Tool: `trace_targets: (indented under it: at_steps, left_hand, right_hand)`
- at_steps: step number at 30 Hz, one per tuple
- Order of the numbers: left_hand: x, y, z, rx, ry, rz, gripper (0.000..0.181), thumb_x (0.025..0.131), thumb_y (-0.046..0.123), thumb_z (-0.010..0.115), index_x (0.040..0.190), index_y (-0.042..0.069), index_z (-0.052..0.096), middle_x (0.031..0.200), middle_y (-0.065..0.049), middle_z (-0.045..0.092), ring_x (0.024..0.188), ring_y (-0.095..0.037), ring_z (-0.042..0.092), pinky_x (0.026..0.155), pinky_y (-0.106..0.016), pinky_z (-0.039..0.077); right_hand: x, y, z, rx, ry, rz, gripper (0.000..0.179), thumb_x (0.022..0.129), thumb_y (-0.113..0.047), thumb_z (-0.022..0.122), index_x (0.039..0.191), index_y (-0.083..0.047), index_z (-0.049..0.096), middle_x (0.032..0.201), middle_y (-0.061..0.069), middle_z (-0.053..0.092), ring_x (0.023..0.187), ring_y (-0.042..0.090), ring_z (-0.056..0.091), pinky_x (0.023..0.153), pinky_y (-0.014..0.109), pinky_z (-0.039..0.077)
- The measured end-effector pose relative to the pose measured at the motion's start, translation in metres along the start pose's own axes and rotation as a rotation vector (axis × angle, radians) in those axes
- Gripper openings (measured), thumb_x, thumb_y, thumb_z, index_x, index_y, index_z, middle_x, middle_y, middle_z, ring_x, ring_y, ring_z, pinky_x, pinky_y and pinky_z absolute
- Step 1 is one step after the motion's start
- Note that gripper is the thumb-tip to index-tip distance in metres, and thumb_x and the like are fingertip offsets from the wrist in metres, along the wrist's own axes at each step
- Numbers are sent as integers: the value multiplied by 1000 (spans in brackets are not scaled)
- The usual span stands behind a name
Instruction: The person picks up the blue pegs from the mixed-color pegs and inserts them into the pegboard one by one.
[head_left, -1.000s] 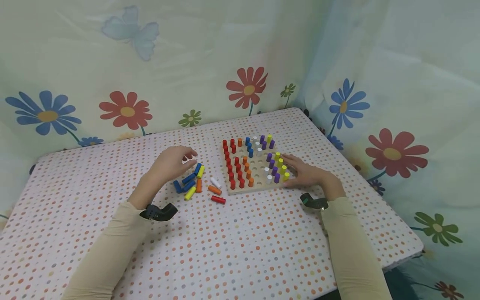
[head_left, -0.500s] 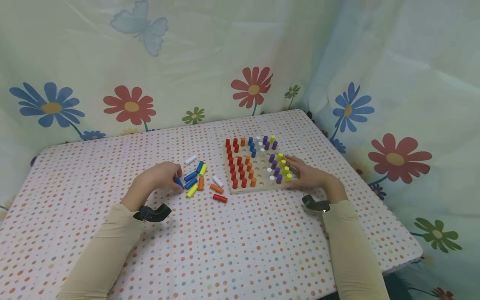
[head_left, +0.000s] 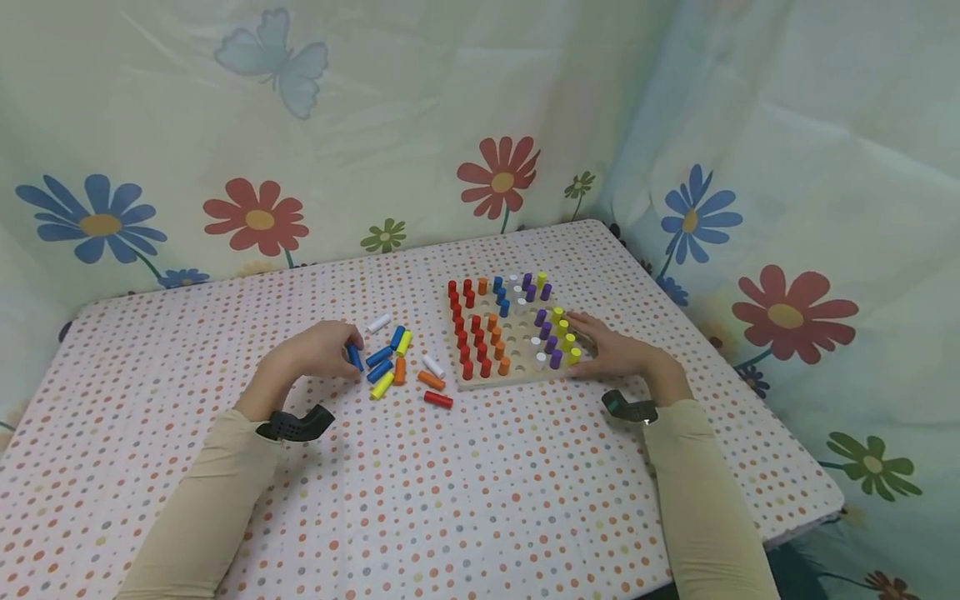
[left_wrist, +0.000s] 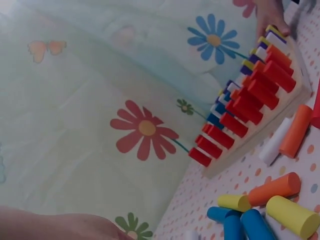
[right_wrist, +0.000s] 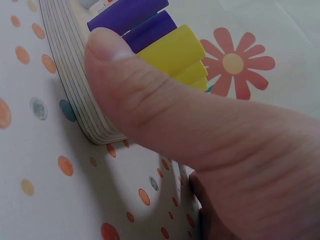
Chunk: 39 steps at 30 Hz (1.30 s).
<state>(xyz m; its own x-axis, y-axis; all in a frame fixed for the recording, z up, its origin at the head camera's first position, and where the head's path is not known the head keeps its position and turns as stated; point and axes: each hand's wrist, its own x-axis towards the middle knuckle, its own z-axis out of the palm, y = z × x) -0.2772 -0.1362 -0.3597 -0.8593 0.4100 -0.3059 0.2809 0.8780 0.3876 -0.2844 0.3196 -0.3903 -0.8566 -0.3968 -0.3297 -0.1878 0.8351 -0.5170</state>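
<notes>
My left hand [head_left: 315, 352] pinches a blue peg [head_left: 354, 357] at the left side of a loose pile of pegs. Just right of it lie other blue pegs [head_left: 379, 371], a yellow peg [head_left: 382, 386] and an orange peg [head_left: 400, 371]. A wooden pegboard [head_left: 487, 382] carries rows of upright red, orange, blue, white, purple and yellow pegs, with open holes in between. At its right side my right hand [head_left: 618, 348] holds the board. The right wrist view shows the thumb [right_wrist: 125, 95] against the board's edge, beside purple and yellow pegs; the other fingers are mostly hidden.
A white peg [head_left: 378, 323] lies behind the pile. Between pile and board are another white peg [head_left: 432, 365], an orange one [head_left: 431, 380] and a red peg [head_left: 438, 400]. A dotted cloth covers the table [head_left: 450, 500]; flowered curtains [head_left: 420, 108] hang behind and to the right.
My left hand has come down and left from above the pile and now grips a blue peg that lay there. The white peg behind the pile came into view. My right hand stays at the board.
</notes>
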Motion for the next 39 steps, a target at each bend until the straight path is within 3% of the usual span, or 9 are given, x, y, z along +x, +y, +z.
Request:
trace_targets:
  at_steps: [5,9,15,20,24,28,31,39]
  left_hand:
    - [9,5,-1,-88,118,59,36,74,12,71,106,4,56,94,-8,59,73,-16,53,62,-25,45]
    - [21,25,-1,-154,195,109,24,75,12,71,97,7,60,89,-6,60,72,-17,55,63,-26,48]
    - [51,79,-9,-183,209,205,17,83,17,64,99,12,66,96,-2,63,80,-16,56,68,-26,50]
    - [75,131,-14,-50,184,351,25,88,14,56,110,9,64,106,-4,64,76,-16,52,66,-26,44]
    - [93,161,-6,39,195,359,25,86,16,60,109,8,62,104,-4,65,82,-15,56,71,-26,47]
    - [108,174,6,122,207,313,20,84,16,63,102,8,65,99,-3,65,90,-17,57,77,-28,48]
    - [115,177,13,173,208,312,19,85,14,61,102,8,68,101,-3,66,93,-17,57,80,-28,47]
    - [120,181,23,208,234,337,20,86,10,57,103,9,69,104,-4,64,93,-17,59,71,-24,50]
  right_hand:
    - [-1,2,-1,8,8,2,102,72,-50,69,146,-15,9,151,17,-3,137,40,-1,103,63,9]
    - [-1,2,1,27,-3,13,103,70,-51,69,146,-18,8,151,16,-5,137,40,-2,103,63,9]
    - [-3,4,2,37,-21,53,105,67,-55,69,146,-23,7,152,13,-6,137,40,-2,103,64,9]
    - [-3,2,2,42,-9,29,104,68,-53,69,146,-20,9,152,12,-3,138,37,-1,104,62,10]
    - [0,2,1,19,-8,18,102,69,-54,69,146,-19,11,152,10,-2,139,34,-1,106,59,11]
    - [2,0,2,23,-16,24,104,68,-55,69,146,-20,9,152,11,-3,138,35,-1,105,60,11]
    - [2,-2,2,28,-22,18,104,68,-54,69,146,-20,9,152,12,-3,138,37,-2,105,61,10]
    - [-2,1,-1,5,-21,24,104,69,-55,68,146,-22,7,152,11,-3,138,35,-2,105,60,11]
